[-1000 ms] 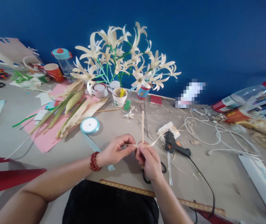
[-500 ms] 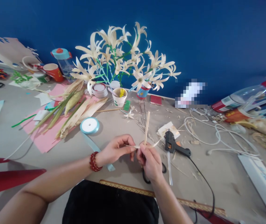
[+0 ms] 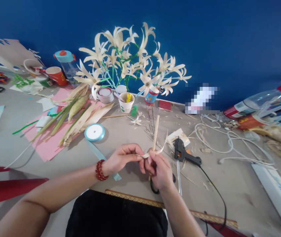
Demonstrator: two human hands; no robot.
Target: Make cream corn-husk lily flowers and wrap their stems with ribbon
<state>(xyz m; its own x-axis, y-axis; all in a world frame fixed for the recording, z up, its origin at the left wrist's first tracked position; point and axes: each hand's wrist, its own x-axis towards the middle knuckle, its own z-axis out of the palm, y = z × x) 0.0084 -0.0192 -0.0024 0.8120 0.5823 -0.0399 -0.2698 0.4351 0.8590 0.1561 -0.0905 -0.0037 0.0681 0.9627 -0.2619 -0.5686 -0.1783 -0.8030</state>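
Note:
My left hand [image 3: 127,158], with a red beaded bracelet at its wrist, pinches one end of a thin pale strip of corn husk [image 3: 159,151]. In my right hand [image 3: 159,168] a light wooden stick [image 3: 156,131] stands nearly upright between thumb and fingers. The husk strip crosses the stick at my right fingertips, and its loose end curls up on the right. Below my right hand lie black scissors [image 3: 154,187], partly covered by it. A black hot glue gun [image 3: 186,154] with a clear glue stick rests to the right.
Behind my hands, flowers made of pale husk [image 3: 150,80] stand in cups. A blue ribbon spool [image 3: 94,132] and corn husks [image 3: 77,131] on pink paper lie left. White cables [image 3: 226,141] and a power strip [image 3: 273,194] are at the right, with scraps scattered about.
The loose end of the husk strip has swung upward to the right of the stick. Both hands have shifted slightly, still close together.

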